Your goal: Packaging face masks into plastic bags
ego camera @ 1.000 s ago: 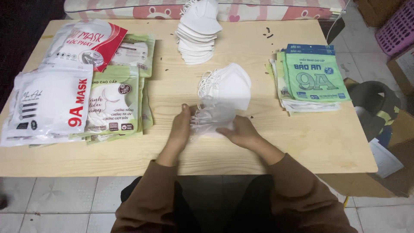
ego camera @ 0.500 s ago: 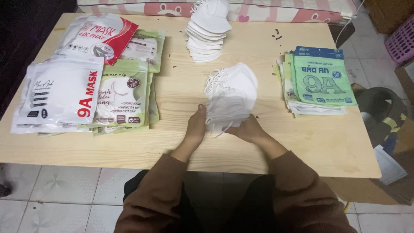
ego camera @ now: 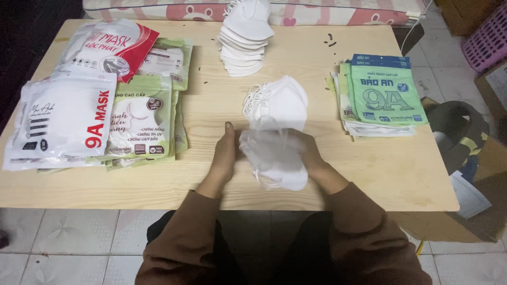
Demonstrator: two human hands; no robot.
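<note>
Gripping white mask bundle: left hand, right hand; right fingers hidden behind bundle.

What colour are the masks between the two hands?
White, seen in the head view: the masks sit between the left hand and right hand.
</note>
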